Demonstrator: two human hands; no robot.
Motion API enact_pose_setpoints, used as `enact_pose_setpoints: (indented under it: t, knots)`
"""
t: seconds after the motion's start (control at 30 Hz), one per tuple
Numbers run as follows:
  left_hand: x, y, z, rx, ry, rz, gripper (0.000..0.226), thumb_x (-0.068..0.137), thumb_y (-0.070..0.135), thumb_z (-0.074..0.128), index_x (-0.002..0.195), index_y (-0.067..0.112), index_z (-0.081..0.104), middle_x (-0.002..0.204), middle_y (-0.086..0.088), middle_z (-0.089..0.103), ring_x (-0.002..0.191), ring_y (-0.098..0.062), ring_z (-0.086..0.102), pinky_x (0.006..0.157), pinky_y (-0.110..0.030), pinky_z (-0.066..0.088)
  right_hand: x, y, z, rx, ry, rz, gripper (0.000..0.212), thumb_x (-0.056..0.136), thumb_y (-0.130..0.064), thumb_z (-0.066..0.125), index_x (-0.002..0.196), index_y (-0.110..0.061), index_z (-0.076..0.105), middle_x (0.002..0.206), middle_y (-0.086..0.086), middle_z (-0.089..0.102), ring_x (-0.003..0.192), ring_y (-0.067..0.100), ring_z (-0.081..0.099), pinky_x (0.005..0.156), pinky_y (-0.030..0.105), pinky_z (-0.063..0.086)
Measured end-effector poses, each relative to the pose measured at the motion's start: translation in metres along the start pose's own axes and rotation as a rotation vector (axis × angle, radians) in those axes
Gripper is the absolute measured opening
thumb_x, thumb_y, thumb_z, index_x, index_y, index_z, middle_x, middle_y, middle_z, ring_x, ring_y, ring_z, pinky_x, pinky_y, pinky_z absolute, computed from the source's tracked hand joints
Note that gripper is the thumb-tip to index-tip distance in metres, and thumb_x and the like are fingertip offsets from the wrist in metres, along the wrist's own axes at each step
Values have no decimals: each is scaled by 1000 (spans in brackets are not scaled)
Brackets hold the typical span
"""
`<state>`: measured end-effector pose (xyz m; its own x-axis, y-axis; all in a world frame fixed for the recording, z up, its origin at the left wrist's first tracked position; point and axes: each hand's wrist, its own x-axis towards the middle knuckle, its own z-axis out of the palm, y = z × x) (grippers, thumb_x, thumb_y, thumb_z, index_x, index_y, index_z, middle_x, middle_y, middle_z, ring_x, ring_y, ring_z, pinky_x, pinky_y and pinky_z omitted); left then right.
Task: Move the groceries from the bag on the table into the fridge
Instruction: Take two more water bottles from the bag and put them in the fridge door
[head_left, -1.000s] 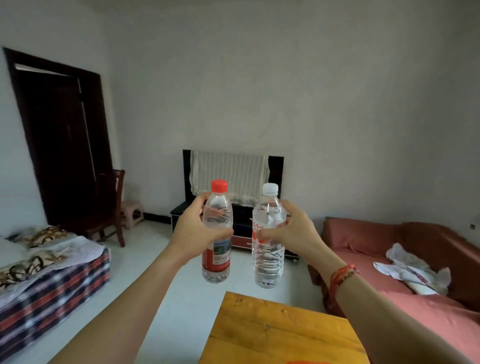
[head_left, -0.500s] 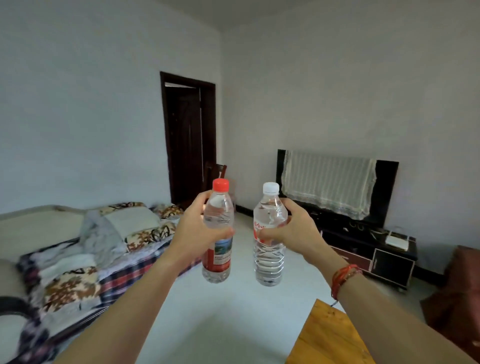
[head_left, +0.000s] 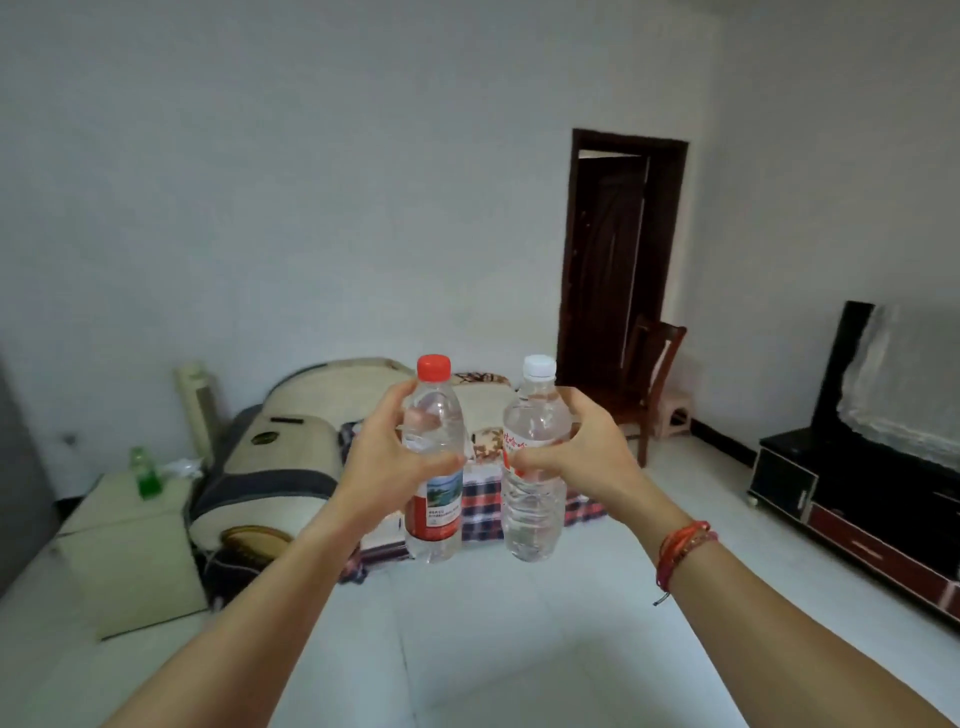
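My left hand (head_left: 387, 467) grips a clear water bottle with a red cap and a red label (head_left: 434, 514), held upright in front of me. My right hand (head_left: 582, 457) grips a second clear water bottle with a white cap (head_left: 532, 514), also upright, close beside the first. Both bottles hang in mid-air above the pale floor. A red string bracelet sits on my right wrist. Neither the bag, the table nor the fridge can be made out in this view.
A bed with a plaid cover (head_left: 483, 499) and a cream headboard stands straight ahead. A pale cabinet (head_left: 130, 551) with a green bottle (head_left: 145, 475) is at the left. A dark doorway (head_left: 613, 260), a wooden chair (head_left: 652, 379) and a black TV stand (head_left: 857, 493) lie to the right.
The view has swung left: the wooden table and red sofa have left the frame, and the bed and pale cabinet have come into view. Both hands keep the bottles in the same pose.
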<state>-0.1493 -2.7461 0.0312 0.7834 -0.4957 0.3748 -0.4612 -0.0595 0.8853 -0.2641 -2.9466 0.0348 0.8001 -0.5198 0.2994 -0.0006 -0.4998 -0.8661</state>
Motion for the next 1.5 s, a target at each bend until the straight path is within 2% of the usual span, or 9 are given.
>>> enact_pose_setpoints:
  t: [0.13,0.27,0.37,0.47,0.67,0.83,0.93,1.17,1.5]
  knots:
    - [-14,-8,-34,46,179,-45,84,63,3,88,132,34,51,106,1,72,89,-14,73,77,-38,60,22,-9,41,46,-158,-73,64,52,-26,93,104,-44,61,98,-14,75,91,7,72,84,35,60]
    - [-40,-8,-64,86,368,-96,81,59,6,89,117,50,54,104,2,72,92,-17,72,81,-45,59,31,-27,76,98,-347,-152,62,59,-19,92,107,-40,58,102,-14,73,93,7,72,84,33,59]
    - [-71,-6,-86,108,470,-144,86,53,14,87,130,33,52,107,-3,72,94,-21,72,84,-51,58,28,-41,110,132,-474,-205,66,55,-26,93,111,-37,60,104,-12,73,95,10,71,86,39,59]
    - [-109,-2,-109,155,590,-172,81,53,9,88,125,28,55,105,-7,73,92,-23,73,83,-51,59,15,-59,143,171,-581,-256,77,50,-34,92,119,-38,58,111,-10,71,102,13,69,89,41,58]
    - [-187,25,-159,254,792,-215,75,62,-6,85,119,33,55,104,-6,70,88,-17,73,70,-30,59,-30,-107,210,235,-766,-349,71,50,-27,93,113,-34,63,102,-6,75,95,14,72,88,44,60]
    - [-251,43,-204,347,937,-252,79,61,2,88,119,43,53,106,5,69,92,-12,70,71,-27,57,-77,-153,258,302,-876,-411,66,56,-18,93,111,-35,62,100,-9,74,92,10,71,80,31,58]
    - [-282,49,-223,383,1003,-268,79,63,4,88,115,49,49,107,9,67,93,-11,68,72,-29,56,-101,-170,281,312,-927,-441,60,54,-18,92,102,-38,63,91,-11,76,85,8,73,75,29,59]
    - [-323,55,-256,412,1041,-269,85,65,6,88,132,36,46,114,4,65,100,-17,67,82,-41,58,-143,-194,324,320,-977,-463,63,47,-28,91,103,-37,65,90,-13,76,86,11,74,83,44,62]
    - [-352,49,-291,394,1033,-243,81,66,6,86,133,31,48,120,-3,64,107,-24,65,89,-53,55,-169,-214,345,306,-983,-501,61,56,-21,92,106,-36,61,98,-8,73,92,12,71,85,43,61]
